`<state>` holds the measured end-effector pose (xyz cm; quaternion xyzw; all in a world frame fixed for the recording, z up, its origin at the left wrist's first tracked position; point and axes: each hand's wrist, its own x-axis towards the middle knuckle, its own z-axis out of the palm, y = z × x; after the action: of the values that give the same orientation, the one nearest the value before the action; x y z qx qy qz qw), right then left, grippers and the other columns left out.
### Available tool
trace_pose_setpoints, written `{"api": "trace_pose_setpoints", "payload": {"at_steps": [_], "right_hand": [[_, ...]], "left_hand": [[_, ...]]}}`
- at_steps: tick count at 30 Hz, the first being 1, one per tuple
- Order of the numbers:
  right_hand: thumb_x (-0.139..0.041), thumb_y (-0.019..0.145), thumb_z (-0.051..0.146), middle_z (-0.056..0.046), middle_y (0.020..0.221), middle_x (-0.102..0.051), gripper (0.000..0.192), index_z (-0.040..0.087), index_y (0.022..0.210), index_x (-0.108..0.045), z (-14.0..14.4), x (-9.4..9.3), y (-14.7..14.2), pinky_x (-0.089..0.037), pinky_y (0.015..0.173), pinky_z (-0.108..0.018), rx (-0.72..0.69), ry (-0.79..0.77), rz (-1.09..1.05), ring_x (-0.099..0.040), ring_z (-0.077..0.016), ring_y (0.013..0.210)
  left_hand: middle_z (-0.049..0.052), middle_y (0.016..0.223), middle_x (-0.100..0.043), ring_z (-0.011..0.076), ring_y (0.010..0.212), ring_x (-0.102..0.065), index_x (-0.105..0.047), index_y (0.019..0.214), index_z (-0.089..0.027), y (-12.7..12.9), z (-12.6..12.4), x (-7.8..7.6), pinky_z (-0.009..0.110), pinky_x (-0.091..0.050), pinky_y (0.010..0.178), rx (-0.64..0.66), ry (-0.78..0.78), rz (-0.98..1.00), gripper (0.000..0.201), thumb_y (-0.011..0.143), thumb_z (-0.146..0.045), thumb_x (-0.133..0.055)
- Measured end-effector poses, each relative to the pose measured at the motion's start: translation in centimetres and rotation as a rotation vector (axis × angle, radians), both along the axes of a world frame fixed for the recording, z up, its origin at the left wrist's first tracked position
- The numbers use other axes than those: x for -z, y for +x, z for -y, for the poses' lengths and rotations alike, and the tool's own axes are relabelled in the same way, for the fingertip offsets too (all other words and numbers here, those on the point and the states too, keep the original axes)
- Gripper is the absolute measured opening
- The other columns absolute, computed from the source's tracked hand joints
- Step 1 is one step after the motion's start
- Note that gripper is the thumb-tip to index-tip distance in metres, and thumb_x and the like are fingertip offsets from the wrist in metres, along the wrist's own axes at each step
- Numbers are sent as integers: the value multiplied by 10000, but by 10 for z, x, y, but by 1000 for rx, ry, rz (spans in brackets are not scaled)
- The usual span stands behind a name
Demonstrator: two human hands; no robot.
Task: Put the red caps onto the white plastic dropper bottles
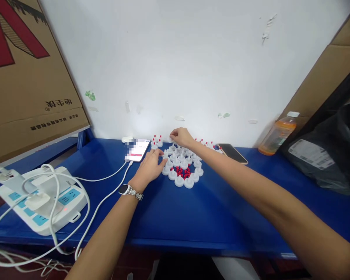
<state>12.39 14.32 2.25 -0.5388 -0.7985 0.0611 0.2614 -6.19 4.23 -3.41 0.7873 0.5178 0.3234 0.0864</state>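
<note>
Left hand (151, 165) lies flat, fingers spread, on the blue worktop (192, 217) – fingertips touching the left edge of a cluster of small white round plastic caps (182, 165). A steel-band wristwatch (130, 191) sits on that wrist. Small red pieces (183, 171) sit in the middle of the cluster, near its front. Right hand (181, 137) is at the far side of the cluster, by the wall, fingers curled narrow w/ a white cap (170, 139) pinched at the tips. More caps w/ red tops (156, 140) stand along the wall. White smartphone (138, 150), screen lit, lies just left of the cluster – cable plugged in. White power strip (43, 202) far left, dark phone (232, 153) and orange drink bottle (277, 136) to the right.
</note>
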Motion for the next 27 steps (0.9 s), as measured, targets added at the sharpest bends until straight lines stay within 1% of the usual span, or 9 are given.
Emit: {"api": "trace_pose_setpoints", "payload": {"at_steps": [2, 5, 7, 10, 14, 18, 20, 23, 27], "right_hand": [[-563, 844, 178, -103, 964, -758, 228, 149, 952, -761, -11, 7, -7, -484, 804, -263, -15, -34, 131, -683, -198, 895], [-624, 806, 192, -95, 945, -763, 178, 164, 898, -773, -17, 13, -13, -482, 800, -263, -55, -69, 202, -683, -212, 895], [-636, 807, 225, -89, 928, -764, 161, 172, 871, -774, -18, 12, -13, -479, 798, -268, -70, -81, 245, -683, -217, 890], [-635, 826, 301, -93, 936, -761, 188, 180, 882, -768, -23, 6, -19, -474, 809, -292, -61, -80, 279, -680, -233, 897], [-623, 843, 442, -100, 998, -746, 307, 198, 994, -732, -32, 3, -40, -472, 837, -327, -30, -66, 281, -670, -251, 944], [-629, 836, 381, -126, 993, -732, 231, 177, 903, -714, -36, 8, -59, -461, 854, -346, -16, -71, 287, -660, -262, 957], [-594, 849, 322, -122, 985, -729, 184, 175, 885, -699, -33, 8, -59, -455, 837, -338, -10, -54, 259, -655, -254, 946], [-504, 891, 315, -97, 952, -724, 213, 178, 883, -667, -19, 3, -47, -446, 781, -307, 18, 0, 173, -646, -218, 891], [-490, 871, 303, -39, 741, -681, 204, 179, 753, -600, 26, -2, -21, -419, 664, -259, 4, 24, -222, -600, -153, 695]], "left_hand": [[128, 1114, -623, 273, 1016, -610, -569, 1070, -172, -1, -1, 4, 431, -512, 866, -2, -29, -15, 259, 907, -372, -546], [117, 1091, -632, 261, 1004, -617, -562, 1057, -182, -1, -2, 7, 412, -514, 862, 6, -73, -21, 231, 911, -359, -535], [110, 1069, -637, 255, 993, -620, -559, 1046, -188, 0, -2, 7, 400, -514, 853, 13, -95, -31, 212, 913, -350, -529], [110, 1057, -639, 250, 981, -623, -560, 1035, -188, 1, -3, 8, 391, -515, 845, 12, -114, -37, 189, 911, -327, -526], [115, 1073, -638, 241, 976, -627, -560, 1033, -185, 1, -4, 8, 391, -514, 864, 4, -126, -34, 169, 919, -299, -507], [120, 1078, -636, 233, 954, -634, -556, 1026, -179, 0, -4, 8, 386, -526, 853, -1, -137, -7, 165, 924, -298, -504], [122, 1065, -636, 235, 960, -632, -553, 1022, -176, -1, -4, 8, 396, -526, 866, -5, -124, 15, 164, 925, -299, -505], [130, 1077, -618, 244, 1004, -618, -537, 1058, -168, 0, -1, 4, 413, -522, 891, -32, -68, 64, 184, 926, -294, -509], [147, 1152, -568, 241, 1005, -603, -477, 1178, -147, 7, 8, -7, 414, -527, 875, -97, 58, 173, 307, 933, -328, -517]]}}
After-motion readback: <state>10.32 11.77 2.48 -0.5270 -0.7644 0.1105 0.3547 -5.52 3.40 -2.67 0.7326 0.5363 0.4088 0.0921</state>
